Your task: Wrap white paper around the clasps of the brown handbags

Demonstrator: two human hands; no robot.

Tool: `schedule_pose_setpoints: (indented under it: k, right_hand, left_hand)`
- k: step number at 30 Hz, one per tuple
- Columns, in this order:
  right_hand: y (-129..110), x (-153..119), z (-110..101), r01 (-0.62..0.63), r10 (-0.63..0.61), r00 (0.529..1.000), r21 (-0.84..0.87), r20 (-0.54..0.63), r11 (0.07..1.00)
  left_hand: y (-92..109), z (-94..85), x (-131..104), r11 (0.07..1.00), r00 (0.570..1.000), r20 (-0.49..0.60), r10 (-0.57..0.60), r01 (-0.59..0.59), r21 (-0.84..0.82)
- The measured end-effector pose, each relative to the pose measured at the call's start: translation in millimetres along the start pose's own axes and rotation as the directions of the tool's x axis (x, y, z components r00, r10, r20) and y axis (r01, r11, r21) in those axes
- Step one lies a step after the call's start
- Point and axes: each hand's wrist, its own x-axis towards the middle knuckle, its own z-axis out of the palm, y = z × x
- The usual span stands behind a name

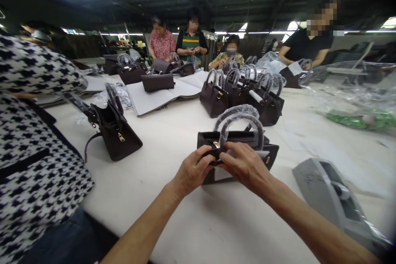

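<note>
A dark brown handbag (269, 150) stands upright on the white table in front of me, its two arched handles (241, 117) wrapped in clear plastic. My left hand (193, 169) is closed on the bag's upper front edge, near the left end. Beside it, my right hand (244, 163) grips the same edge at the foot of the front handle. The fingertips of both hands almost meet there. A gold zipper pull (216, 144) shows just above them. Below my fingers a pale patch lies on the bag's front. Exactly what the fingertips pinch is partly hidden.
Another handbag (116, 136) stands open at the left, near a person in a houndstooth top (34, 148). Several bags (213, 99) are grouped behind mine. A grey tape dispenser (328, 194) sits at the right. Loose clear plastic (352, 86) lies beyond it. Co-workers stand across the table.
</note>
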Motion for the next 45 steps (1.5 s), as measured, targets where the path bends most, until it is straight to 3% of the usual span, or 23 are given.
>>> schedule_pose_setpoints:
  k: [6,11,16,25,28,31,34,37,39,41,43,45]
  right_hand:
    - [0,5,0,-0.050,0.050,0.999,0.030,-0.008,0.998]
    - [-1,9,-2,-0.167,0.162,0.986,0.127,0.051,0.978]
    - [-3,12,-1,-0.221,0.213,0.975,0.132,0.070,0.966]
    - [-8,15,3,-0.273,0.272,0.962,0.059,0.032,0.960]
    - [0,8,3,-0.202,0.202,0.979,0.173,0.014,0.964]
    - [9,-4,0,-0.128,0.172,0.979,0.323,-0.111,0.938]
    - [11,-17,-4,-0.145,0.205,0.951,0.254,-0.230,0.956]
    - [5,-21,-10,-0.173,0.197,0.963,0.139,-0.185,0.975]
    - [-2,-20,-13,-0.242,0.261,0.960,0.170,-0.103,0.955]
    - [-8,-19,-16,-0.412,0.419,0.907,0.285,0.042,0.865]
    - [-13,-20,-17,-0.603,0.566,0.796,0.369,0.215,0.708]
    - [-17,-25,-15,-0.701,0.639,0.712,0.348,0.291,0.622]
  left_hand:
    - [0,9.1,0,1.000,0.997,-0.073,0.003,-0.002,0.024]
    - [4,3.8,6,0.984,0.994,-0.034,-0.105,0.099,-0.149]
    - [6,3.7,6,0.965,0.984,-0.034,-0.175,0.164,-0.202]
    - [17,10.4,14,0.925,0.936,-0.148,-0.320,0.275,-0.263]
    - [14,8.7,12,0.929,0.947,-0.108,-0.302,0.267,-0.256]
    - [9,5.3,7,0.925,0.960,-0.033,-0.277,0.257,-0.279]
    - [5,2.6,5,0.912,0.959,0.023,-0.284,0.278,-0.302]
    - [4,1.6,7,0.903,0.950,0.042,-0.309,0.307,-0.299]
    - [5,1.4,9,0.901,0.947,0.037,-0.319,0.315,-0.299]
    - [7,1.1,12,0.903,0.946,0.029,-0.321,0.316,-0.292]
    - [8,0.7,14,0.907,0.946,0.024,-0.322,0.316,-0.278]
    - [9,0.5,16,0.909,0.945,0.011,-0.327,0.317,-0.271]
